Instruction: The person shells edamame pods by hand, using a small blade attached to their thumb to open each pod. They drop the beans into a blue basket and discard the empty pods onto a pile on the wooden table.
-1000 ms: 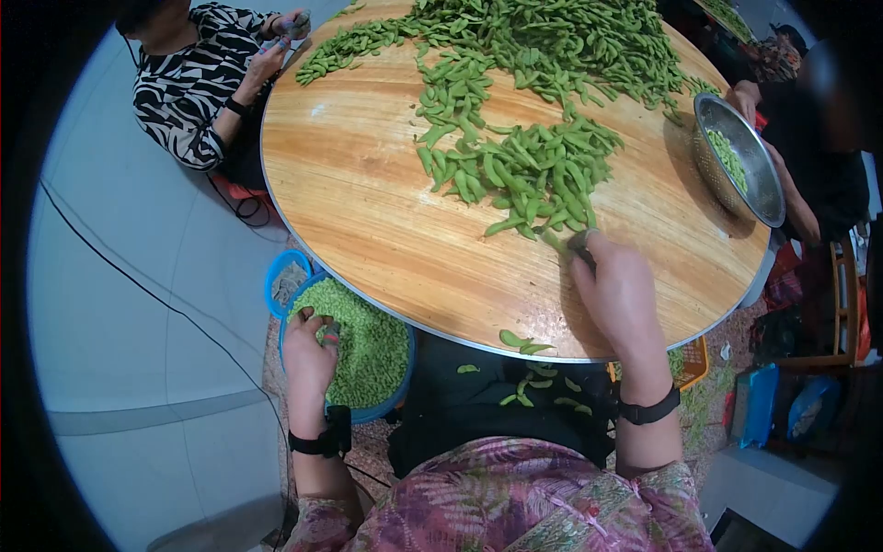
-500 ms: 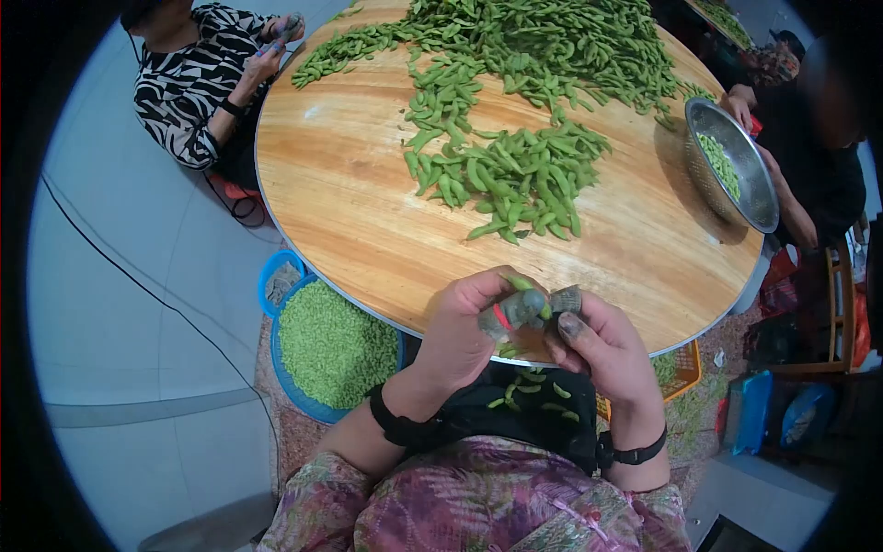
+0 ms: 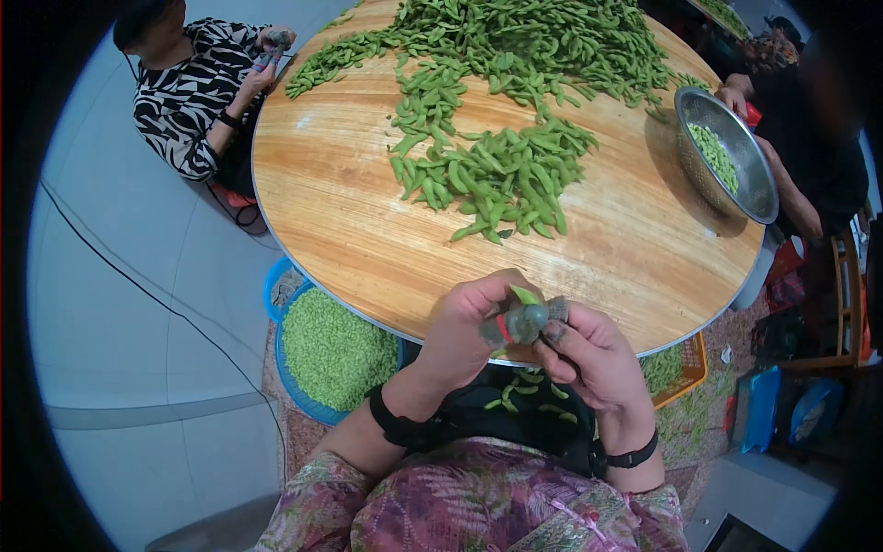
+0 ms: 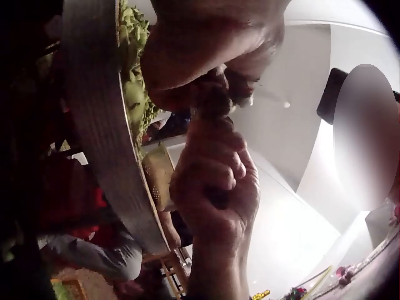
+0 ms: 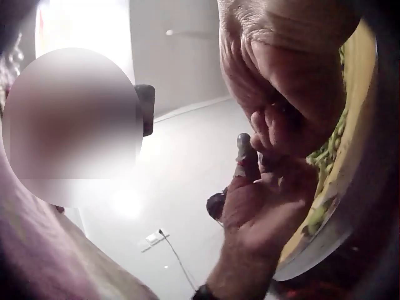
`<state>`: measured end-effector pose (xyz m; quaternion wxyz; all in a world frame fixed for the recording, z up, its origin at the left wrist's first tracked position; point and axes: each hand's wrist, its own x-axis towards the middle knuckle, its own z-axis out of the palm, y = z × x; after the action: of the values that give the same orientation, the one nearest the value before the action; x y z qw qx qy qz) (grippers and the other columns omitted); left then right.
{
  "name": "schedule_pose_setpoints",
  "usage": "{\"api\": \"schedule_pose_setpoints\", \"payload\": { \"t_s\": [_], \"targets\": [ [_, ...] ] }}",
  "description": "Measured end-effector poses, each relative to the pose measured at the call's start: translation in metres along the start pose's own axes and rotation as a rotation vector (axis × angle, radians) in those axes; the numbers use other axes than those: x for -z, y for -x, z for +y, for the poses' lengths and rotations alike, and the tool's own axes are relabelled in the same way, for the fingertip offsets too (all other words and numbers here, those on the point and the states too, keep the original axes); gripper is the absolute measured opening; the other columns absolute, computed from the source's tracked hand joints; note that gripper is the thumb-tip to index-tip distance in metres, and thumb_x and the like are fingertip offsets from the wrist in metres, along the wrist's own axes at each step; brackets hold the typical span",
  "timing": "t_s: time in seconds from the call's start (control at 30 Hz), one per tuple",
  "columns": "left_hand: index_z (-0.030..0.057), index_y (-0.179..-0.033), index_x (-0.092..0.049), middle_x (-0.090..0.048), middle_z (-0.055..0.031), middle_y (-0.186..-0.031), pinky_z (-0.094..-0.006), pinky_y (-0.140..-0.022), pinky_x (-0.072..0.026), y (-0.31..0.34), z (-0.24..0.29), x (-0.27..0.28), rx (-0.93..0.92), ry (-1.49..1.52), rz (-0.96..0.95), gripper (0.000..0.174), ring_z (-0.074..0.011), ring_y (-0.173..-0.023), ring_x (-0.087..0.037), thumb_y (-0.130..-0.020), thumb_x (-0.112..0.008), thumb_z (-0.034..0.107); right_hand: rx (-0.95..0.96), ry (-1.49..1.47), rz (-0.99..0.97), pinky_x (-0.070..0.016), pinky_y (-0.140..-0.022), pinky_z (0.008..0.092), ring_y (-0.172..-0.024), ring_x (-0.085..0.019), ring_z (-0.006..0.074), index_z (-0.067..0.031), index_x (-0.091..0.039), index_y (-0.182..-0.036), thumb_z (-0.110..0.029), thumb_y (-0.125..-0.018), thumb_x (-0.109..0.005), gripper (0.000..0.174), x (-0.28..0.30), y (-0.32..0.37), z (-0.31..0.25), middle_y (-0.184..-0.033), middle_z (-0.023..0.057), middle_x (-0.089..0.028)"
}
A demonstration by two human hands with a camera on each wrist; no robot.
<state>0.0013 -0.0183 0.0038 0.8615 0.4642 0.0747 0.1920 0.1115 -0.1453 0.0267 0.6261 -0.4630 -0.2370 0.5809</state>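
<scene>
In the head view a green pod (image 3: 524,294) sticks up from the left hand (image 3: 472,322), whose fingers are curled round it. The left thumb wears a grey cover with a red band. Against it lies the right hand (image 3: 596,353), its thumb and fingers bent at the pod's lower end; whether they pinch it is hidden. Both hands meet over the near edge of the round wooden table (image 3: 349,221). Beyond them lies a small heap of pods (image 3: 515,179). The left wrist view shows the right hand (image 4: 215,187) touching the left; the right wrist view shows the left hand (image 5: 269,206).
A large pile of pods (image 3: 543,46) covers the table's far side. Shelled beans (image 3: 336,350) fill a blue basin at lower left; an orange basket (image 3: 692,368) stands at lower right. A person at right holds a metal colander (image 3: 756,170). Another person (image 3: 189,97) sits at left.
The left hand has come from above the bean basin to the table's near edge. The right hand has drawn back from the small heap to meet it, and a pod is now in the left hand.
</scene>
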Motion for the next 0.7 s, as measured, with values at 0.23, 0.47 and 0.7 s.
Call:
{"api": "schedule_pose_setpoints", "payload": {
  "t_s": [0.23,0.47,0.7],
  "targets": [
    [0.0023,-0.082,-0.054,-0.050,-0.0004,-0.079,-0.0208,-0.064,-0.0381,0.004,0.010,0.000,0.044,-0.013,-0.108,0.013,-0.0085,-0.072,-0.048,-0.077,-0.061,0.011,-0.116,-0.185,-0.127,-0.0261,-0.044,0.0169,-0.047,-0.033,0.0032,-0.0016,-0.052,-0.092,-0.019,-0.094,-0.042,0.020,-0.002,0.004,0.001,-0.060,-0.0022,-0.044],
    [0.0033,-0.083,-0.053,-0.049,0.0018,-0.080,-0.0202,-0.067,-0.0384,0.006,0.017,-0.001,0.083,-0.213,-0.027,0.007,-0.0066,-0.075,-0.048,-0.078,-0.057,0.003,-0.094,-0.130,-0.174,-0.0268,-0.045,0.0163,-0.047,-0.033,0.0033,-0.0019,-0.051,-0.094,-0.024,-0.095,-0.040,0.025,-0.001,0.001,0.001,-0.061,-0.0020,-0.045],
    [0.0032,-0.089,-0.054,-0.052,0.0016,-0.083,-0.0195,-0.069,-0.0409,0.011,0.002,0.012,0.072,-0.076,-0.087,0.012,-0.0051,-0.077,-0.050,-0.079,-0.059,0.001,-0.162,-0.292,-0.104,-0.0280,-0.042,0.0177,-0.047,-0.035,0.0035,-0.0024,-0.053,-0.094,-0.018,-0.093,-0.045,0.018,-0.005,-0.002,0.014,-0.061,-0.0016,-0.047]
  ]
}}
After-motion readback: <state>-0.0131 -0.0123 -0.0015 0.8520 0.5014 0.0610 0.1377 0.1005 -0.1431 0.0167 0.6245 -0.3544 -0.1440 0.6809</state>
